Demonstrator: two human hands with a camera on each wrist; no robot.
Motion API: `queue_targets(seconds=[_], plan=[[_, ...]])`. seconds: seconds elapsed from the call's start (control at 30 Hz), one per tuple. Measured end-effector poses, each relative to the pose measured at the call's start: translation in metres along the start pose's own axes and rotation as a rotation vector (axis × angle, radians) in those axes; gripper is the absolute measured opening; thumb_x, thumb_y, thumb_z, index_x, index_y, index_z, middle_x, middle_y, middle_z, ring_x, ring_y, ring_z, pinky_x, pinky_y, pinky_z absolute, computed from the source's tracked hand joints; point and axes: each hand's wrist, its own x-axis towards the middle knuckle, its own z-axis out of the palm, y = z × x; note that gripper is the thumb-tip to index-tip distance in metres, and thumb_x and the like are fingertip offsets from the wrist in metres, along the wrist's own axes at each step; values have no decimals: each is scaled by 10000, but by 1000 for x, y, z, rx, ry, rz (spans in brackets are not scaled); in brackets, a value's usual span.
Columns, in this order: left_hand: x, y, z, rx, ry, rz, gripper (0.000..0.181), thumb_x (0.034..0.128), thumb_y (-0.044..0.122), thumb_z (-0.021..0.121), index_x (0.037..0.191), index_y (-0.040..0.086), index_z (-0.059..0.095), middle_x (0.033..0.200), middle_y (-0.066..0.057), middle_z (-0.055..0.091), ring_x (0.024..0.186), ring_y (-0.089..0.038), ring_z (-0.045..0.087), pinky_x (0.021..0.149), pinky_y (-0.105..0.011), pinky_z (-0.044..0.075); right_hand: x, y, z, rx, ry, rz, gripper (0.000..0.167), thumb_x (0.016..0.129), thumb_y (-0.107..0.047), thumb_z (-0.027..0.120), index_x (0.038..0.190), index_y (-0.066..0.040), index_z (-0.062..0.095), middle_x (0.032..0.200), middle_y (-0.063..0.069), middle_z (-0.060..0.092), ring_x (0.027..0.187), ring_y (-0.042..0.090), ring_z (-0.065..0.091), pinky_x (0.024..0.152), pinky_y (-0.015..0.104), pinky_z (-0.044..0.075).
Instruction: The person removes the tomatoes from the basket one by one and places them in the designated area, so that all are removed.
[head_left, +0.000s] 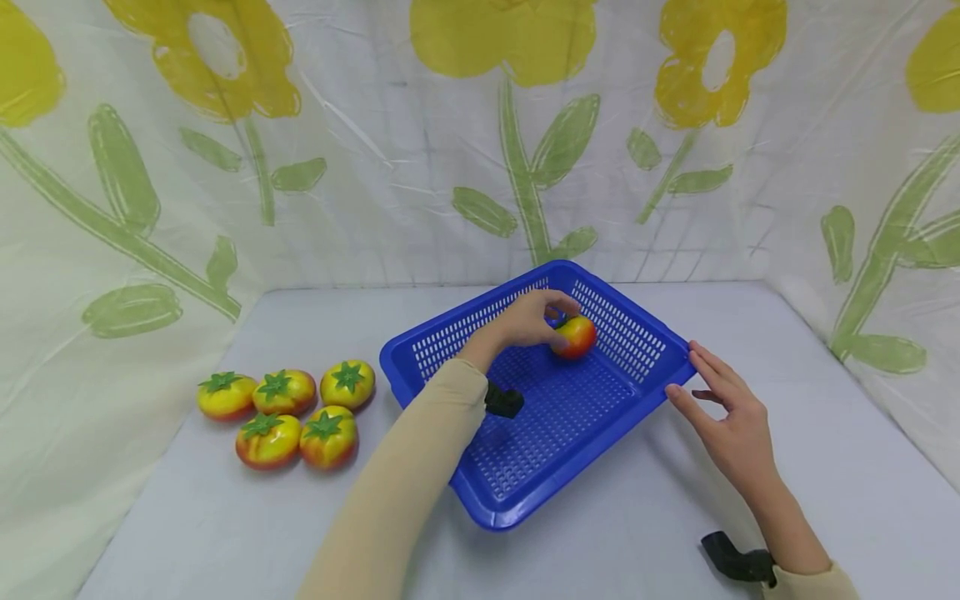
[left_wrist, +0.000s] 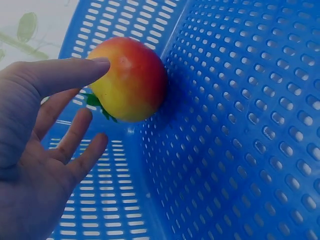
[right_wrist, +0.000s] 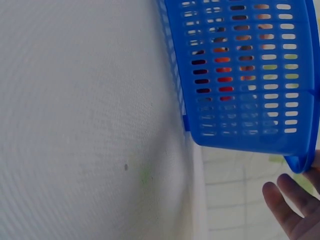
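A blue plastic basket [head_left: 555, 417] with slotted walls sits turned at an angle on the white table. Inside its far corner lies a glossy yellow-and-red tomato [head_left: 579, 337] with a green leafy top. My left hand [head_left: 528, 321] reaches in from the left; in the left wrist view, its thumb [left_wrist: 95, 69] overlaps the tomato [left_wrist: 132, 80] while the other visible fingers spread apart, clear of it. My right hand [head_left: 731, 433] touches the basket's right corner with thumb and fingertips, its fingers mostly straight. Through the slots in the right wrist view, red [right_wrist: 224, 80] shows.
Several similar tomatoes [head_left: 285, 387] stand in a cluster on the table [head_left: 187, 533], left of the basket. Behind the table hangs a pale cloth [head_left: 360, 208] painted with yellow flowers and green leaves, with more cloth at both sides.
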Motion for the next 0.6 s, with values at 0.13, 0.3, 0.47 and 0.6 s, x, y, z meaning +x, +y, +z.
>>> queue_targets(seconds=[0.13, 0.3, 0.47, 0.6], plan=[[0, -1, 1, -5, 6, -9, 529, 812, 5, 794, 1308, 53, 614, 1305, -75, 589, 1215, -280, 531, 931, -281, 486, 0, 0, 0, 2, -2, 5, 624, 863, -103, 773, 1432, -87, 517, 1479, 3, 464, 1293, -5, 414, 845, 57, 416], [1, -2, 3, -31, 21, -52, 588, 827, -1, 779, 1368, 39, 552, 1380, -96, 534, 1165, -238, 574, 860, -258, 518, 0, 0, 0, 0, -3, 9, 623, 865, -110, 772, 1433, -88, 516, 1479, -2, 463, 1287, -11, 416, 841, 53, 415], [1, -3, 6, -68, 13, -48, 595, 839, 13, 774, 1377, -2, 521, 1357, -142, 551, 1033, -205, 639, 825, -245, 528, -1, 1, 0, -3, -6, 15, 625, 869, -120, 771, 1437, -93, 511, 1482, -10, 459, 1275, -25, 419, 839, 49, 412], [2, -2, 8, -72, -16, -25, 544, 827, 21, 789, 1321, -21, 564, 1281, -146, 603, 1032, -242, 637, 822, -224, 517, -1, 0, 0, -4, -3, 16, 628, 871, -121, 770, 1441, -97, 507, 1485, -10, 456, 1226, -45, 445, 838, 53, 416]])
